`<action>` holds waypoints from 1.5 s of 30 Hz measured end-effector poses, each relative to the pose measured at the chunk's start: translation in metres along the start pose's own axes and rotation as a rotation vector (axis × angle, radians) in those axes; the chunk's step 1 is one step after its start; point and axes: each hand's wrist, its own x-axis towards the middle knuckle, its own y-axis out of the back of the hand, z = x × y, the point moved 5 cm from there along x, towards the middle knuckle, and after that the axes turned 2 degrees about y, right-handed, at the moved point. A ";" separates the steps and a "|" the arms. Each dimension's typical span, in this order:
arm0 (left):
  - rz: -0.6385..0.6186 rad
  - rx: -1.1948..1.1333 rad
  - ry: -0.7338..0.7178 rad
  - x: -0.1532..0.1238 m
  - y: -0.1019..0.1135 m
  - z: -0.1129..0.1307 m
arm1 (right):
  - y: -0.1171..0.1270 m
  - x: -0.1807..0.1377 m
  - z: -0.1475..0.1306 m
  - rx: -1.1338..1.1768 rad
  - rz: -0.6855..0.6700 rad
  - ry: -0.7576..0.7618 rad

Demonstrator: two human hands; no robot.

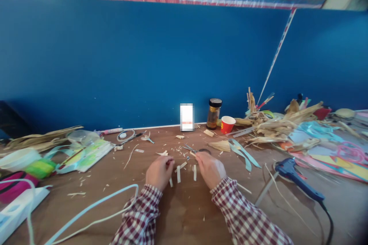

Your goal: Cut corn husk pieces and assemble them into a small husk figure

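Note:
My left hand (159, 172) is over the brown table with its fingers curled together. Whatever sits between those fingertips, if anything, is hidden. Opposite it, my right hand (211, 169) has its fingers drawn together, and a small pale piece (193, 154) shows at the fingertips; whether it is gripped I cannot tell. Just behind that hand are dark-handled scissors (205, 150), their blades pointing left. Short pale husk-like strips (178, 174) lie between the hands, with another strip (194, 173) near my right fingers. Small scraps are scattered beyond them.
At right lies a blue glue gun (299, 180) with its cord, below heaped dry husks (283, 126). A red paper cup (228, 124) and dark-lidded jar (214, 114) stand before the blue partition (143, 57). A white power strip (21, 212) and looping cables (94, 203) occupy the left.

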 end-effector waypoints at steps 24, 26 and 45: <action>-0.233 -1.577 0.630 -0.013 -0.041 0.012 | -0.003 -0.001 -0.007 0.162 0.029 0.013; -0.285 -1.629 0.600 -0.017 -0.044 0.020 | -0.006 -0.002 -0.011 0.226 0.002 0.050; -0.413 -1.050 0.123 -0.018 -0.047 0.036 | -0.007 -0.005 -0.018 0.092 -0.124 0.168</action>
